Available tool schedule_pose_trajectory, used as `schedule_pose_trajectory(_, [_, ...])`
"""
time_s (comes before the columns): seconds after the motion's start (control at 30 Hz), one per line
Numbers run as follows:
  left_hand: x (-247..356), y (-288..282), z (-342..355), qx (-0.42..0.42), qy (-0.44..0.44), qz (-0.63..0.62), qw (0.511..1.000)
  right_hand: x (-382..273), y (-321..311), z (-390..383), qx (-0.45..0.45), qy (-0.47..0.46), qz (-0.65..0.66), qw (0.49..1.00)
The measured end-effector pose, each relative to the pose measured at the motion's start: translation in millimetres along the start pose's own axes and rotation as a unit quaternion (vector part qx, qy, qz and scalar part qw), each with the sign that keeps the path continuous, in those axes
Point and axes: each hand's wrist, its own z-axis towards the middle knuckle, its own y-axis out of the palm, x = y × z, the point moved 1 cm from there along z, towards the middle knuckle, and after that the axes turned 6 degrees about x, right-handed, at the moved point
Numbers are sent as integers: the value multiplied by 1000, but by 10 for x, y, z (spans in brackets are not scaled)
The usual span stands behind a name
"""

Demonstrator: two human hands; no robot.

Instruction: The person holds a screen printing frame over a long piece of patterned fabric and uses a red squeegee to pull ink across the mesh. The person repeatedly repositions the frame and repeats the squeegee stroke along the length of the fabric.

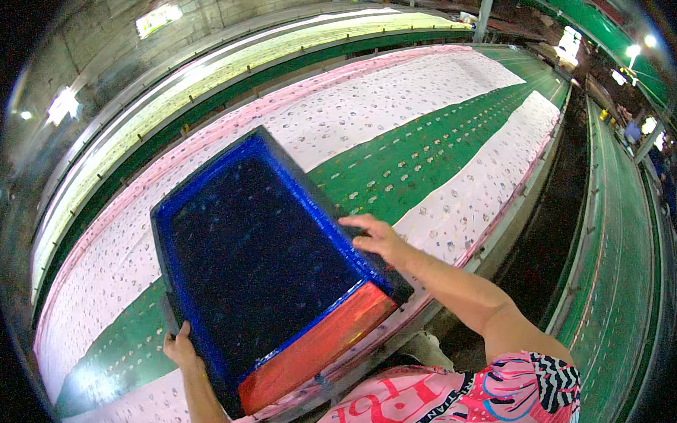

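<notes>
A large screen-printing frame [258, 259], with dark mesh, a blue border and an orange band [317, 346] along its near end, lies tilted at an angle over the long printing table. My left hand [184, 348] grips its left side near the front, fingers curled on the edge. My right hand [377, 240] holds the right side, fingers over the dark rim. Beneath and around the frame are white printed fabric strips [464, 192] and a green table surface [425, 141] marked with small repeated motifs.
A long table with pale yellow fabric [273, 42] runs along the far left. A dark gap separates this table from another green table [616, 261] on the right. Pillars [484, 9] and lights stand farther back, with what may be a person [632, 132] at the right.
</notes>
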Motion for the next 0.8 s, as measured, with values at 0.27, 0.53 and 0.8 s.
schedule_pose_trajectory(0.27, [482, 2158, -1593, 6, 27, -40, 999, 676, -2250, 136, 61, 119, 59, 989])
schedule_pose_trajectory(0.53, [686, 3469, -2702, 31, 51, 0, 998, 1126, -3810, -4, 128, 152, 88, 976])
schedule_pose_trajectory(0.8, [692, 3904, -3206, 9, 31, -32, 999, 1446, -4424, -218, 168, 149, 146, 963])
